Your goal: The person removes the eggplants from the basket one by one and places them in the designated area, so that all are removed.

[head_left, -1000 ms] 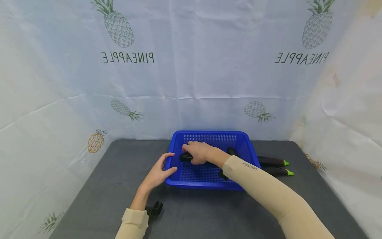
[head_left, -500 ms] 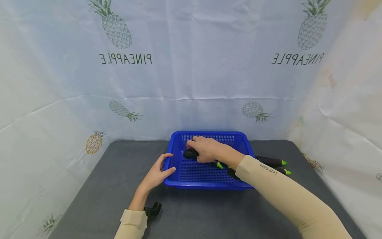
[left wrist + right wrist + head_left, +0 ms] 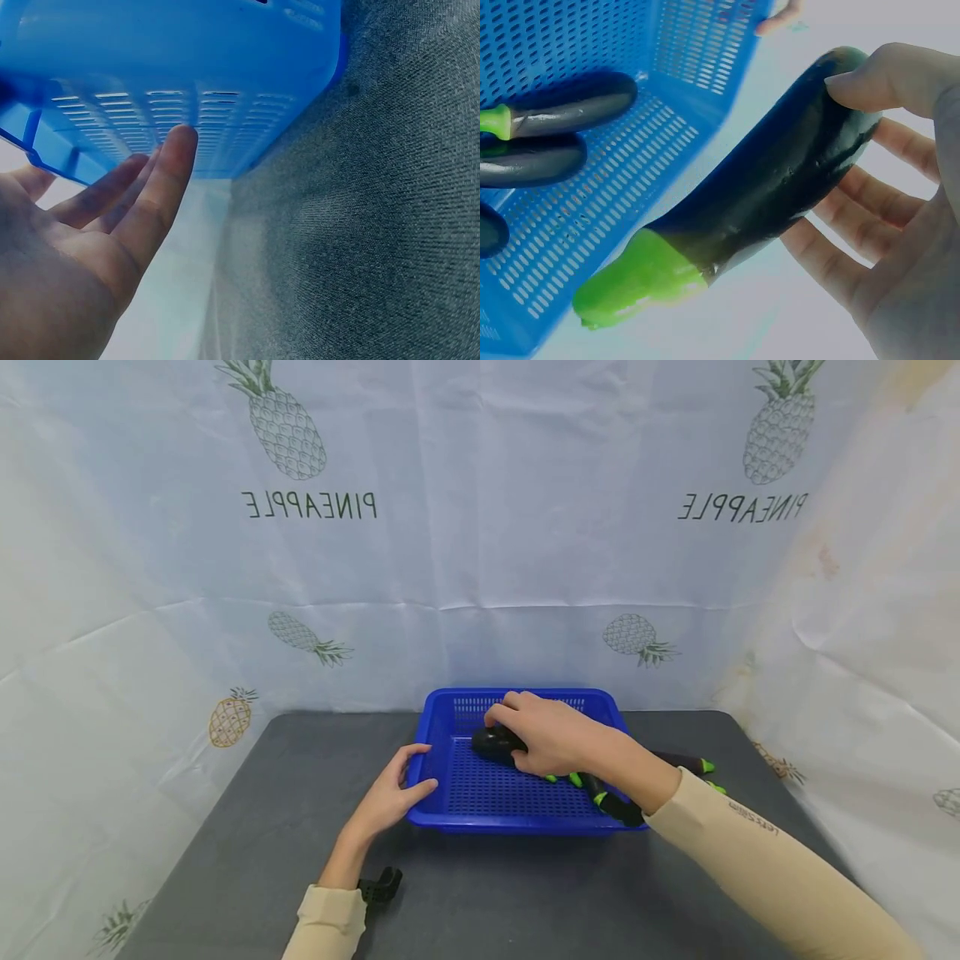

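My right hand grasps an eggplant over the far part of the blue basket, fingers and thumb curled round its dark body. In the right wrist view, the eggplant lies across my palm with the thumb on its rounded end and its green stem cap pointing down toward the basket floor. It looks lifted clear of the mesh rather than resting on it, though from the head view I cannot tell for certain.

My left hand rests relaxed against the basket's left near corner, fingers straight along the wall, steadying it and gripping nothing.

At least two other eggplants lie in the basket; the right wrist view shows them side by side on the mesh, with the edge of another dark piece at the left border. From the head, green stems show just near my right wrist. Two more eggplants lie on the grey table, just right of the basket, partly hidden behind my forearm.

I judge the work to be mid-course: several eggplants in the basket, one in hand, two outside it.
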The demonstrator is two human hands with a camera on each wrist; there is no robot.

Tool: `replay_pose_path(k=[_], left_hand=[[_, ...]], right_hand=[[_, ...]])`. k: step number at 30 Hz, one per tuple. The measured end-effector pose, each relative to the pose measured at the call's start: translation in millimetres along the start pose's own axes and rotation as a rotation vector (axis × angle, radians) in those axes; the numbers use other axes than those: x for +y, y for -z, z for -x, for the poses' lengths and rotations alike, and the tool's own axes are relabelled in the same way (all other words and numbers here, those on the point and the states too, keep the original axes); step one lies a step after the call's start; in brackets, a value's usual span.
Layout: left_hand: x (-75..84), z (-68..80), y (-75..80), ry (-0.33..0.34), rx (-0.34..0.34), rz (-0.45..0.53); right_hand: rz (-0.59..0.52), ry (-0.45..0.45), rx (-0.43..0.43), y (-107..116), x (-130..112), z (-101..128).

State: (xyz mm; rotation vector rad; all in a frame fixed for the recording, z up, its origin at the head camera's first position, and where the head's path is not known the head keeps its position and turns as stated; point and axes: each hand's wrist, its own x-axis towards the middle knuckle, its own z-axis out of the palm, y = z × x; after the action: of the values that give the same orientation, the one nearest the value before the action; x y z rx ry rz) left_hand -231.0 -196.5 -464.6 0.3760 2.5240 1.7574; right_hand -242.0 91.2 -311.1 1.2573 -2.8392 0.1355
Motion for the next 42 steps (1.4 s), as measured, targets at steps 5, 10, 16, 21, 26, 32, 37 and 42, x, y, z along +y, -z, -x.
replay_pose_path(k=[5,10,16,21,26,32,37,42], left_hand=[[0.2,0.2,0.8,-0.002,0.003,-0.005],[1.0,0.2,0.7,-0.006,-0.001,0.003],[0.4,1.2,-0.1,-0.013,-0.012,0.017],[0.8,1.4,-0.4,-0.013,-0.009,0.007],[1.2,-0.1,-0.5,0.003,0.0,0.007],[0.6,-0.7,-1.1,0.008,0.002,-0.002],[2.1,-0.3,-0.9,0.001,-0.002,0.004],[2.1,0.0,-0.4,0.0,-0.003,-0.004]], right_hand=[[-0.007,0.015,0.049,1,2,24],[-0.017,0.009,0.097,0,10,45],[-0.031,-0.007,0.17,-3,21,70],[-0.017,-0.02,0.243,-8,30,89],[-0.016,-0.042,0.291,-13,43,108],[-0.022,-0.092,0.317,-20,58,133],[-0.003,-0.129,0.326,-29,71,155],[0.012,-0.159,0.334,-36,85,175]])
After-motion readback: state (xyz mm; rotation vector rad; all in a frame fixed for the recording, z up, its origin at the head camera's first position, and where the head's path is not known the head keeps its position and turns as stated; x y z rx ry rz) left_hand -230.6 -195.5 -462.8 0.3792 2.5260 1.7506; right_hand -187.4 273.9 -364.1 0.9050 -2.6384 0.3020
